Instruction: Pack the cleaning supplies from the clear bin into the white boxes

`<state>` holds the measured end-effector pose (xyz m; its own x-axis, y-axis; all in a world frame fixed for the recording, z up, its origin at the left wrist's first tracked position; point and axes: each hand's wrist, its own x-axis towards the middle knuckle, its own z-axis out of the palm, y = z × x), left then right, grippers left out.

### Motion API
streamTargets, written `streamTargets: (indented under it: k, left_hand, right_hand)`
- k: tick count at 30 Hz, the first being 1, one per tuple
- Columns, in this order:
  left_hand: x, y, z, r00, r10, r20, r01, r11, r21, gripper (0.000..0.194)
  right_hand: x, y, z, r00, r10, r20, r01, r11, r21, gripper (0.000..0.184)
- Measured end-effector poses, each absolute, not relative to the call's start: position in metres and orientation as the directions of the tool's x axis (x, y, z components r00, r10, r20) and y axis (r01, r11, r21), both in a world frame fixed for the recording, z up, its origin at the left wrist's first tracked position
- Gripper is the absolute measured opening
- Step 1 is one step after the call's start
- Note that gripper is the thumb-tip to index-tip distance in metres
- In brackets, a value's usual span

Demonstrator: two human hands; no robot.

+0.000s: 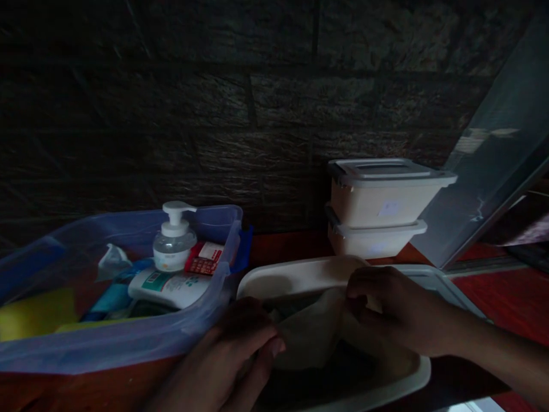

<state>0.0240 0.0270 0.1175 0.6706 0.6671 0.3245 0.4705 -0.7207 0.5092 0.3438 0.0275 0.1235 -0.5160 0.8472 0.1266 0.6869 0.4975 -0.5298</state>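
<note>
A pale, limp sheet-like thing (313,332), cloth or thin plastic, I cannot tell which, hangs inside an open white bin (295,272). My right hand (397,309) is closed, pinching its upper right part near the bin's far rim. At its left side, over the bin's near left edge, my left hand (240,355) is closed too, thumb against curled fingers; it appears to grip the same thing's left edge. The bin's dark bottom is too shadowed to make out.
To the left stands a clear bluish tub (98,343) holding a pump bottle (172,240), a white bottle (169,288), a red packet (206,257) and yellow items. Two lidded boxes (381,203) are stacked by the dark brick wall (223,114). A grey lid (446,283) lies behind my right arm.
</note>
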Motion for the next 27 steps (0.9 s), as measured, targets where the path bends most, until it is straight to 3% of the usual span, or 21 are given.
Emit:
streamTargets:
  k: [11, 19, 27]
  left_hand:
    - [0.027, 0.037, 0.118, 0.686, 0.668, 0.288, 0.464, -0.707, 0.533, 0.03]
    - [0.027, 0.037, 0.122, 0.643, 0.656, 0.396, 0.427, -0.736, 0.526, 0.028]
    - [0.025, 0.027, 0.118, 0.623, 0.773, 0.118, 0.494, -0.506, 0.707, 0.026]
  right_hand:
    - [0.341, 0.028, 0.125, -0.479, 0.873, 0.09, 0.684, 0.435, -0.585, 0.013]
    - [0.338, 0.034, 0.13, -0.48, 0.873, 0.087, 0.686, 0.435, -0.583, 0.016]
    - [0.339, 0.033, 0.123, -0.482, 0.865, 0.14, 0.694, 0.475, -0.541, 0.015]
